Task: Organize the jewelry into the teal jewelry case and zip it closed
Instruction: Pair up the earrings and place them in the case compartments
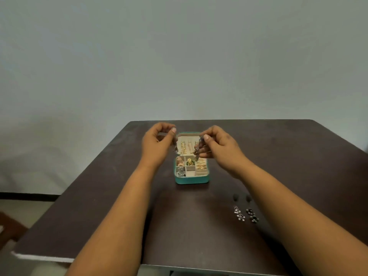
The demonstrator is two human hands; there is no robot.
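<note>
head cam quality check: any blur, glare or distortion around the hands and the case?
Head view: wide-angle bowing bends the table edges; left hand is motion-smeared, right hand a bit sharper; the chain it pinches and the contents of the open teal case are too soft to read; lighting is flat and dim, no glare; the earrings on the table show small glints.

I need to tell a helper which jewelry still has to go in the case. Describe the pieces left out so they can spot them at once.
On the dark table, look nearer the camera than the open teal case, and to its right. Two dangling earrings lie there side by side beneath the right forearm. They are the only jewelry on the bare tabletop; one has pale stones, the other dark.
</note>
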